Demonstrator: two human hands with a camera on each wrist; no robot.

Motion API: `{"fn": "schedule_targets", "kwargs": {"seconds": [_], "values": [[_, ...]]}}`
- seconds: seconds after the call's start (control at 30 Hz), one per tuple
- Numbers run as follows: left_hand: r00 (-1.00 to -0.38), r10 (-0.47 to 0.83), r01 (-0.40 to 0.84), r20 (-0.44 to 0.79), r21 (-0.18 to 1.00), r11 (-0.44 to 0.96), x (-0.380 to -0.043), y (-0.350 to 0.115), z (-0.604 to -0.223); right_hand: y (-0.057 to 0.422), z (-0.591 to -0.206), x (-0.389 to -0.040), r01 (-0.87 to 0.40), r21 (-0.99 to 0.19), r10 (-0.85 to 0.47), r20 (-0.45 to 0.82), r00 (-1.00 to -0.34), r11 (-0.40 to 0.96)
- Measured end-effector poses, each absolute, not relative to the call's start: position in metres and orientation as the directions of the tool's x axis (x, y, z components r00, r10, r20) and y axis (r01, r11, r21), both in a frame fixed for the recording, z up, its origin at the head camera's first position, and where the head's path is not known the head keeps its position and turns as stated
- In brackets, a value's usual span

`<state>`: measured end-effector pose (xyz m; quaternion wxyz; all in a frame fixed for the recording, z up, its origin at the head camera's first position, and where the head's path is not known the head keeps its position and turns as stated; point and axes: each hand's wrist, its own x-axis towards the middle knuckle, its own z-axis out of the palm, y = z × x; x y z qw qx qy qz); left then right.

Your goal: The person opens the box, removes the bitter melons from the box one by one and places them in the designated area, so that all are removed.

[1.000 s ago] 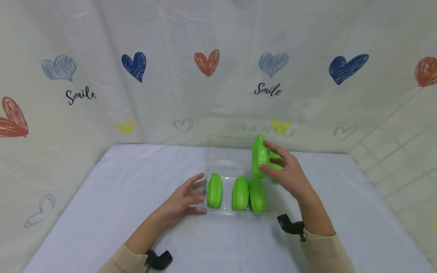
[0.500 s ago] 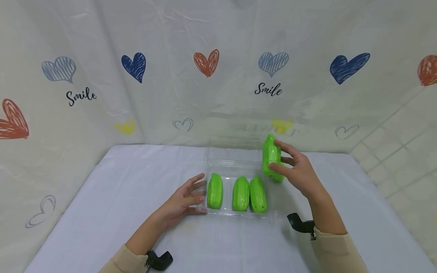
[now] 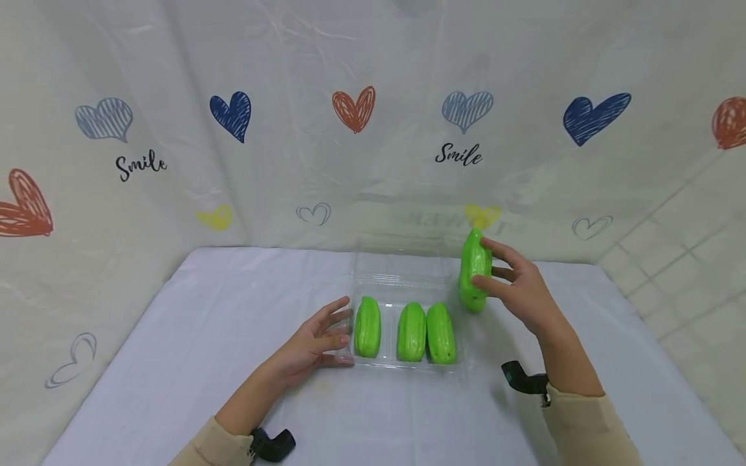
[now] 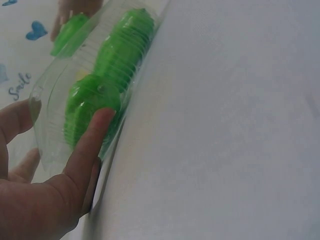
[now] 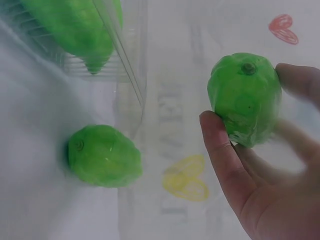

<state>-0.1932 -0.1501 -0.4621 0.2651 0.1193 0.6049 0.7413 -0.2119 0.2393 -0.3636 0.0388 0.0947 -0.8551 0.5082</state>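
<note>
My right hand (image 3: 521,291) holds a green ridged gourd (image 3: 476,265) between thumb and fingers, upright, right of the clear plastic box. In the right wrist view this held gourd (image 5: 245,100) is lifted, while another loose gourd (image 5: 105,156) lies on the white cloth beside the box. From the head, the held gourd largely hides the loose one. Inside the clear box (image 3: 388,310) lie three similar gourds, one at left (image 3: 367,327) and two side by side at right (image 3: 411,331). My left hand (image 3: 311,340) rests against the box's left side, fingers spread, thumb touching its wall (image 4: 102,117).
The box's clear lid (image 3: 402,259) stands raised at the back. A white cloth (image 3: 262,285) covers the table. Behind it hangs a white backdrop (image 3: 396,175) with printed hearts. A black wrist camera (image 3: 274,445) sits at each sleeve.
My right hand has carried the held gourd from above the box's back right corner to the right, past its side. The left hand and the box have stayed put.
</note>
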Motion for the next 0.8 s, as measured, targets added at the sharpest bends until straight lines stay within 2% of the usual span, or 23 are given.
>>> {"fn": "schedule_targets", "kwargs": {"seconds": [0.8], "values": [[-0.83, 0.539, -0.252, -0.144, 0.958, -0.133, -0.193, -0.15, -0.463, 0.263, -0.367, -0.217, -0.155, -0.855, -0.105, 0.119, -0.987, 0.495]]}}
